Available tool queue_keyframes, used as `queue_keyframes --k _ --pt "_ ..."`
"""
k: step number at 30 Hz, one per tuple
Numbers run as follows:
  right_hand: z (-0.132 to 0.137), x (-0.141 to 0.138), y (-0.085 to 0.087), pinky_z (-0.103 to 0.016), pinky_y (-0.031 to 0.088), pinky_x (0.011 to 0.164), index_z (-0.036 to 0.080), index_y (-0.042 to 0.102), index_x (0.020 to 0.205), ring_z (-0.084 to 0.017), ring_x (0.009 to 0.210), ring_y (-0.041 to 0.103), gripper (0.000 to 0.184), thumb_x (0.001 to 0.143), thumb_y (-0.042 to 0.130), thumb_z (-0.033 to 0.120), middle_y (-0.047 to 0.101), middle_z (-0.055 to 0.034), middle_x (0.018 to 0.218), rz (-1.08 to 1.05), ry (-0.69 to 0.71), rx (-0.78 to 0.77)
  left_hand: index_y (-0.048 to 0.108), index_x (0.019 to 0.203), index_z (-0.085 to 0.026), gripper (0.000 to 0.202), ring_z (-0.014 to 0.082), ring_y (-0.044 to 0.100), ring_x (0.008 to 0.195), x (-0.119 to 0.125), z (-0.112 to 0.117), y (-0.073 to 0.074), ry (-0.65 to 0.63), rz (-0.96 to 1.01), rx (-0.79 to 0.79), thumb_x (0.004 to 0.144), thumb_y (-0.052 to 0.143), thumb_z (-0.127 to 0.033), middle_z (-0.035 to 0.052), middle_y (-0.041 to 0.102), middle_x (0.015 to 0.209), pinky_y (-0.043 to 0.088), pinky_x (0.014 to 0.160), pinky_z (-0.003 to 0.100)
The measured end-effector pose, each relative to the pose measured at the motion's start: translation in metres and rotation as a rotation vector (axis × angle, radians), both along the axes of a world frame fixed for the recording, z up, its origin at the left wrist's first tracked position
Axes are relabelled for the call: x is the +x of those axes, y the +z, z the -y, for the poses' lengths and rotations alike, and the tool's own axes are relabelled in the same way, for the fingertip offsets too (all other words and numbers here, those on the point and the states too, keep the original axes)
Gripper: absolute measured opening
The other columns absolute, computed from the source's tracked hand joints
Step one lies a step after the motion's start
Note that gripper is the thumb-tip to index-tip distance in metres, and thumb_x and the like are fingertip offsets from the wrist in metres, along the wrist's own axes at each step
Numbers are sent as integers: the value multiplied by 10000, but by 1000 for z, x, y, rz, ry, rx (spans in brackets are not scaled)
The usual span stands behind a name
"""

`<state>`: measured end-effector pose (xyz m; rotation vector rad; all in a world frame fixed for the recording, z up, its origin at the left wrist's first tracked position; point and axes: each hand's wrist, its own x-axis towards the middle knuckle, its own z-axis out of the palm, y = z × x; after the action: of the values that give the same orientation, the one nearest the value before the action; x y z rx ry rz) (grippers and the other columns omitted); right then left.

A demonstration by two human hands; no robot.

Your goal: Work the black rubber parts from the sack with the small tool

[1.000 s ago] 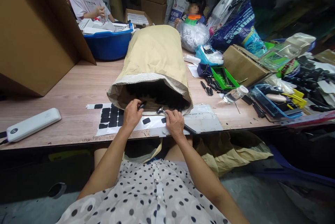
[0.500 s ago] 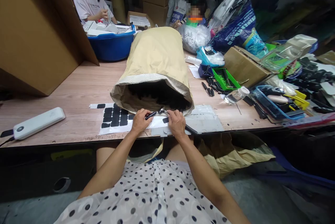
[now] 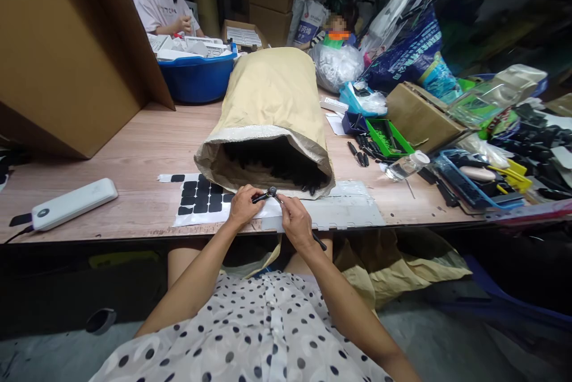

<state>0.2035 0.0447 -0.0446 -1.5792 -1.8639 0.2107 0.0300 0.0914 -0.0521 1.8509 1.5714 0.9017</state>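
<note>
My left hand pinches a slim black rod-like piece near the table's front edge. My right hand is closed around a small hammer with a metal head. Its black grip sticks out behind that hand, past the table edge. The hammer head is at the right end of the black piece; whether they touch I cannot tell. Just beyond both hands lies a tan woven sack, its mouth facing me, with many dark pieces inside. A white sheet with black rounded stickers lies left of my left hand.
A white power bank with a cable lies on the left, below a large cardboard box. To the right are a green tray, a clear bottle and a blue tray. Two people sit across the table.
My right hand has turned and dropped slightly, swinging the hammer's grip down over the table edge. The hammer head has shifted left towards the black piece. The view has shifted slightly.
</note>
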Motion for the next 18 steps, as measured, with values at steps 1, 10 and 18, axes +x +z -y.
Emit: queue_keyframes --k 1,10,18 --pt "0 0 1 -252 506 786 260 711 1194 -172 879 639 355 978 432 218 676 -43 916 0 -5 4 732 855 -246 183 206 606 862 0 0 0 4 -3 -5 708 691 -146 7 660 834 519 818 333" --pt "0 3 1 -254 504 764 254 714 1205 -170 847 625 359 983 433 222 657 -47 883 -52 16 72 763 901 -244 188 200 604 882 -1 -2 -5 -26 0 14 747 680 -173 9 657 847 516 847 331" --pt "2 -4 11 -257 504 783 254 702 1226 -167 853 623 363 998 420 230 659 -45 890 -92 45 101 760 910 -240 192 200 598 884 0 0 -2 -19 -24 -6 754 673 -169 9 647 845 507 855 333"
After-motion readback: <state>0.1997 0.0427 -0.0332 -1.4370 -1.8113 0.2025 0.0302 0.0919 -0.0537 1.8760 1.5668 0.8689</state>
